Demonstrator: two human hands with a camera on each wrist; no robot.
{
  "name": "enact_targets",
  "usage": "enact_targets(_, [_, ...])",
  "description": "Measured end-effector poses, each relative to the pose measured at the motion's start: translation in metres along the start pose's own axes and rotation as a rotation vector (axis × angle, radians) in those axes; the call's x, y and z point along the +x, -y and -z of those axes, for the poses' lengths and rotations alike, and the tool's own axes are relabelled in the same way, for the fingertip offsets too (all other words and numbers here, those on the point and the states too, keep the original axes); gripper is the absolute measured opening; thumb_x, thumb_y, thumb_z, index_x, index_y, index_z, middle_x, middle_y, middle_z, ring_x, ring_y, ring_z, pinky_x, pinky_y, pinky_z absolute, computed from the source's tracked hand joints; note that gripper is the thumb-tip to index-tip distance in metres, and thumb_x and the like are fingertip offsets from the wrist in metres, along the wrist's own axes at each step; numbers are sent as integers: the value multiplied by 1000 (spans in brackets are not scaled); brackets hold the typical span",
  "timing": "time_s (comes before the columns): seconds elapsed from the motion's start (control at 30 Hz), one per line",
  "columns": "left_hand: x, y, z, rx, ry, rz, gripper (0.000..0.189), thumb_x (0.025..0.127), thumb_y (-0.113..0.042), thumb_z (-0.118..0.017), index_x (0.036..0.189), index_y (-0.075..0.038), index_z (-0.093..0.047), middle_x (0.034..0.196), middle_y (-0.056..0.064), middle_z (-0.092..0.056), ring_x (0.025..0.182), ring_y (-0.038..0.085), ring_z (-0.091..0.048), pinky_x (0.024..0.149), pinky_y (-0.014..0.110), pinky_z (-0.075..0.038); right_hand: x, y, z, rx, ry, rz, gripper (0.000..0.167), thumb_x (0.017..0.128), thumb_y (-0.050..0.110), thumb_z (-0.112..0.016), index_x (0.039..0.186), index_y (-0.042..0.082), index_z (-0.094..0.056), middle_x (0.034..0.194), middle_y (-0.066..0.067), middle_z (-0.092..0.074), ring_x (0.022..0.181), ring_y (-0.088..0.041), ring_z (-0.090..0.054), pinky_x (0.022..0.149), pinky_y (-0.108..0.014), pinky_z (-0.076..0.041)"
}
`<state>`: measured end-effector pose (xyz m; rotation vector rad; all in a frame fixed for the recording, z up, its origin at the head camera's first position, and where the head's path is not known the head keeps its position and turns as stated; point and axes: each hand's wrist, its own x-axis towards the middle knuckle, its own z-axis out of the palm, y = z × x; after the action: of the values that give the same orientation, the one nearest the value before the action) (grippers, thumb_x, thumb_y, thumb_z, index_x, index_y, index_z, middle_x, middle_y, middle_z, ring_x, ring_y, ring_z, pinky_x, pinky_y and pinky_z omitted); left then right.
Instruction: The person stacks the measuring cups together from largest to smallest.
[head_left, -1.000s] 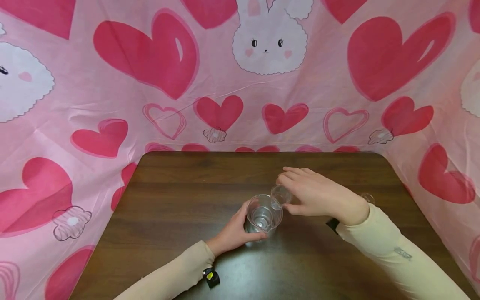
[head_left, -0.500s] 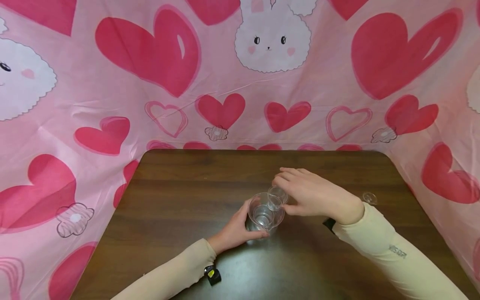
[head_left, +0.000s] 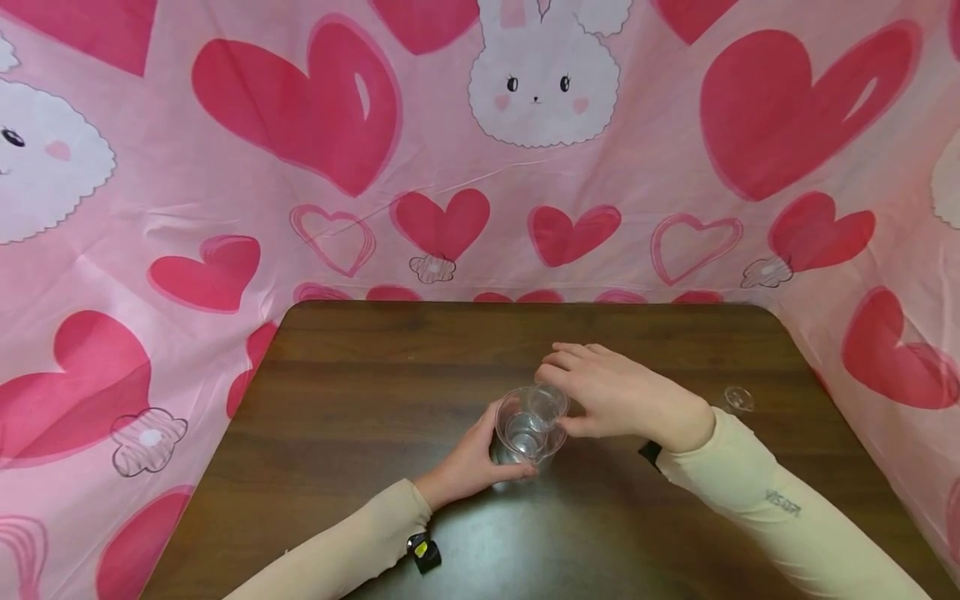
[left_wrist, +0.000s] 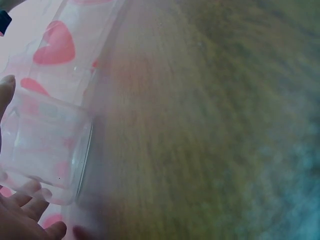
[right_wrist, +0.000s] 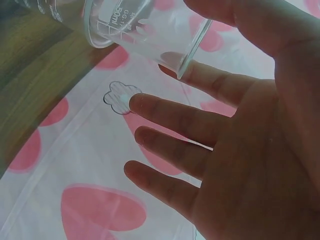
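A large clear beaker (head_left: 531,450) stands on the table, with my left hand (head_left: 474,457) curled around its left side, thumb at the front. In the left wrist view that beaker (left_wrist: 45,145) shows between thumb and fingers. My right hand (head_left: 618,392) pinches a small clear beaker (head_left: 549,403) by its rim, between thumb and index finger; its other fingers stretch out free. A 50 ml marking is printed on the small beaker (right_wrist: 135,30) in the right wrist view. Its lower end overlaps the large beaker's mouth. Rings inside the large beaker may be another vessel or liquid.
A tiny clear glass piece (head_left: 738,398) lies on the brown wooden table (head_left: 360,375) at the right, just beyond the right sleeve. A pink cloth (head_left: 435,150) printed with hearts and rabbits hangs around the table's back and sides.
My right hand has moved slightly left with the small beaker, bringing it further over the large beaker's mouth. The left hand keeps its grip in place. The glass piece at the right is more exposed.
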<state>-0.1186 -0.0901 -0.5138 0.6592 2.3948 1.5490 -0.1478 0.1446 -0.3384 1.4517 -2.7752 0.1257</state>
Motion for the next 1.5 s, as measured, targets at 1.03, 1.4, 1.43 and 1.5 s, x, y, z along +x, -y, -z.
enact_targets(1.03, [0, 2, 0, 19, 2, 9, 100, 83, -42, -89, 161, -27, -27, 158, -3, -44, 140, 16, -47, 114, 47, -40, 16, 3, -27, -20, 98, 20, 53, 81, 34, -91, 123, 12, -66, 125, -13, -67, 129, -40, -58, 104, -57, -49])
enact_targets(1.4, [0, 5, -1, 12, 2, -6, 100, 83, -41, -89, 161, -27, -28, 156, -3, -46, 139, 16, -48, 114, 46, -41, 21, 3, -36, -56, 127, 9, 54, 79, 37, -92, 122, 15, -68, 125, -12, -67, 127, -38, -58, 103, -55, -49])
enact_targets(1.43, [0, 5, -1, 10, 3, -5, 100, 83, -41, -89, 161, -27, -28, 156, -3, -46, 139, 16, -48, 114, 46, -41, 22, 3, -37, -60, 129, 9, 54, 79, 37, -93, 122, 15, -68, 125, -12, -67, 127, -38, -58, 103, -54, -49])
enact_targets(1.5, [0, 5, 0, 9, 3, -5, 100, 83, -41, -89, 161, -27, -27, 157, -2, -46, 139, 16, -48, 114, 46, -41, 23, 3, -37, -64, 135, 7, 55, 78, 38, -93, 122, 14, -68, 125, -12, -67, 127, -38, -58, 103, -54, -49])
